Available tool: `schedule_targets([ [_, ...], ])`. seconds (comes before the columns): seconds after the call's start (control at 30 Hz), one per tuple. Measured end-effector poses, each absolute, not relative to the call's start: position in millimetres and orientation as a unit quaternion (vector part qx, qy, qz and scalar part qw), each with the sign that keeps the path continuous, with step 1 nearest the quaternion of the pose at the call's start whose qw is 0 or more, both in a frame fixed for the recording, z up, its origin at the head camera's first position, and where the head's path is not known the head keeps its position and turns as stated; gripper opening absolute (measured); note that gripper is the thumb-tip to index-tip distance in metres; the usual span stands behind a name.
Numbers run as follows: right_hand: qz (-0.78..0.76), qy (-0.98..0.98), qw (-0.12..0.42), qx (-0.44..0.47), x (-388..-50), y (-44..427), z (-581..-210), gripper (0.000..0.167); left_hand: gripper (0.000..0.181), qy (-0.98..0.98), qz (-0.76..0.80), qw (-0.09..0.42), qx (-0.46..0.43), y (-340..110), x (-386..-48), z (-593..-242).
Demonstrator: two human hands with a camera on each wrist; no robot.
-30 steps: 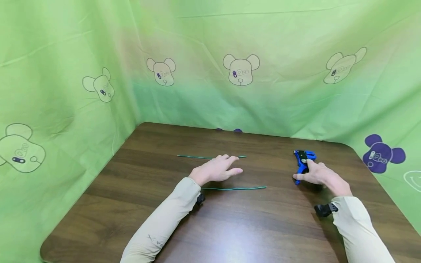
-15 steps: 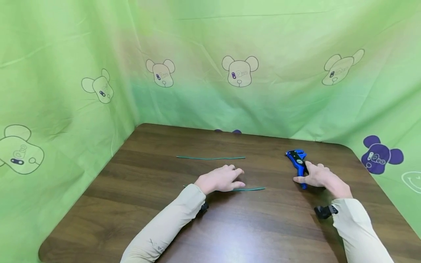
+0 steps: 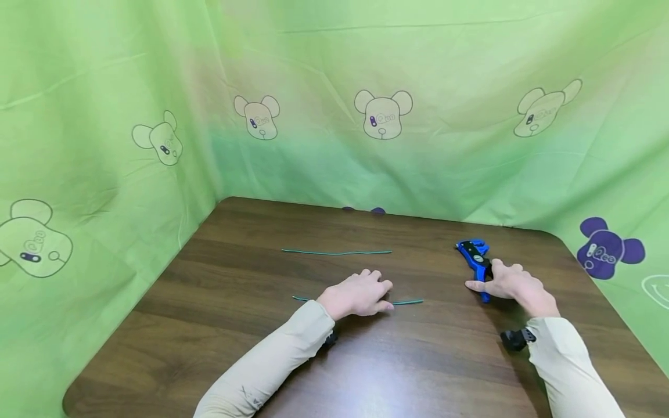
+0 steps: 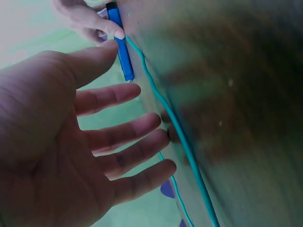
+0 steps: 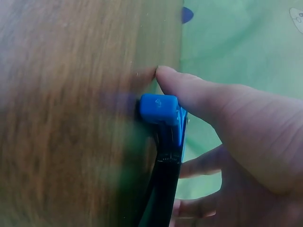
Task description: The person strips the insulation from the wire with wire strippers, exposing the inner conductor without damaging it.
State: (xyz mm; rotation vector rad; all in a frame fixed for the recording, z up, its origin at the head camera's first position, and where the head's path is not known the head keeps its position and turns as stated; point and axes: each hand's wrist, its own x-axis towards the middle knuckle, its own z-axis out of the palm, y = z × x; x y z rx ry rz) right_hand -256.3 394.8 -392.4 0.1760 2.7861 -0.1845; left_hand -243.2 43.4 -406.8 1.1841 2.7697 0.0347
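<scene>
Above the nearer green wire [image 3: 407,302] is the left hand [image 3: 356,295], covering the wire's middle. In the left wrist view that hand [image 4: 85,142] has its fingers spread, with the wire [image 4: 177,125] beyond the fingertips and nothing held. The right hand [image 3: 514,285] loosely grips the handles of a blue and black hand tool [image 3: 473,255] lying on the table, its head tilted to the far left. In the right wrist view, the handle end [image 5: 158,108] sits between thumb and fingers of the right hand [image 5: 255,137]. How firmly it is held is unclear.
A second green wire [image 3: 337,253] lies farther back on the brown wooden table [image 3: 183,325]. Green cloth [image 3: 313,52] with printed bear heads hangs behind the table and along its sides. A black wrist device [image 3: 516,339] is at the right cuff.
The left hand has come nearer and slightly right, from between the wires to over the nearer one. Beside the nearly still right hand, the tool has turned, its head shifting left.
</scene>
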Motion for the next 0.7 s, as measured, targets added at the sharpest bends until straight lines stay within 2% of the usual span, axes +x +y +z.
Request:
schedule_targets([
  [0.17,-0.071,0.981,0.172,0.054,-259.0,397.6,-392.0,0.111,0.032,0.922,-0.016,0.049,0.384,47.0,-237.9,-408.4],
  [0.4,-0.100,0.977,0.181,0.050,-260.2,401.8,-392.0,0.090,0.030,0.925,-0.047,0.041,0.374,50.4,-234.4,-411.0],
  [0.7,-0.128,0.978,0.163,0.031,-262.0,402.4,-392.4,0.081,0.026,0.924,-0.065,0.022,0.377,53.2,-232.2,-413.0],
])
